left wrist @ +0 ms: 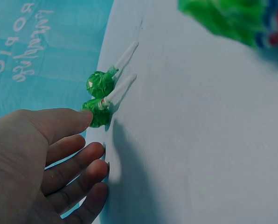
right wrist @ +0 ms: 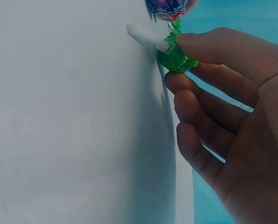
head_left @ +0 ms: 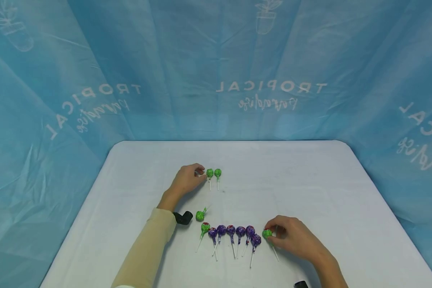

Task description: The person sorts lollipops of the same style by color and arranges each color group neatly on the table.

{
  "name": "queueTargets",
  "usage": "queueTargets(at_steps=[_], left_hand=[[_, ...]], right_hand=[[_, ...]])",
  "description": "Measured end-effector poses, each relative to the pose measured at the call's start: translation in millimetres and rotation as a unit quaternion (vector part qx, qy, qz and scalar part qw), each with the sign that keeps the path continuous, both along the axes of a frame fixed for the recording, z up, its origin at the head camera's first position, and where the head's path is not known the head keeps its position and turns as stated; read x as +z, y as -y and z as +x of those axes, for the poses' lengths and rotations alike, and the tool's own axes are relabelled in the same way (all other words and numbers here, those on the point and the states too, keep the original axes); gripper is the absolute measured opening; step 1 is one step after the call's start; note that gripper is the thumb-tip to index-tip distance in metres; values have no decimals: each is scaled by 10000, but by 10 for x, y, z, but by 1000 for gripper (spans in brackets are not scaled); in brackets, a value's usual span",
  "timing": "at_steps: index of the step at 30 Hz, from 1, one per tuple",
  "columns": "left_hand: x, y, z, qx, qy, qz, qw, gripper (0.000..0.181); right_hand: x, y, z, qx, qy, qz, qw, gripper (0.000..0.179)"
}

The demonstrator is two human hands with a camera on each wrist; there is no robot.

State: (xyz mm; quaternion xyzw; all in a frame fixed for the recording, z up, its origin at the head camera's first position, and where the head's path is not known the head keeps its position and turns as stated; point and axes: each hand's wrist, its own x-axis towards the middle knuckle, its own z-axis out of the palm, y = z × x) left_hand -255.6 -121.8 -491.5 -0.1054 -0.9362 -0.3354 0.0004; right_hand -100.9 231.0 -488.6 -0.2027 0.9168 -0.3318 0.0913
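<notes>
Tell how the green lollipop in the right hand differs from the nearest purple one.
The green lollipop has a green wrapper; the purple lollipop a mostly purple one. The right hand pinches the green lollipop; no hand touches the purple lollipop. In the head view, the green lollipop's stick slants down rightward, the purple lollipop's down leftward. Both have wrapped heads on pale sticks.
</notes>
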Motion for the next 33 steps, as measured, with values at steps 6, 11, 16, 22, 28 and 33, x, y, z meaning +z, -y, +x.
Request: queueTargets(at_steps=[6, 11, 16, 22, 28, 33], left_hand=[[5, 107, 110, 9, -98, -6, 10000, 31], [14, 201, 226, 32, -67, -96, 9999, 29], [55, 289, 367, -20, 153, -63, 9999, 29], [158, 362, 530, -92, 528, 169, 9984, 24], [261, 363, 676, -296, 979, -70, 9947, 20], [285, 337, 772, -481, 1113, -167, 9925, 20]], right_hand=[[-9, 4, -4, -22, -5, 19, 10000, 20], [-5, 6, -7, -47, -6, 60, 10000, 20], [-1, -2, -11, 23, -79, 64, 9999, 19], [9, 1, -17, 69, -99, 48, 9999, 20], [10, -5, -9, 28, -23, -39, 10000, 19], [6, -1, -2, -11, -45, -27, 10000, 19]])
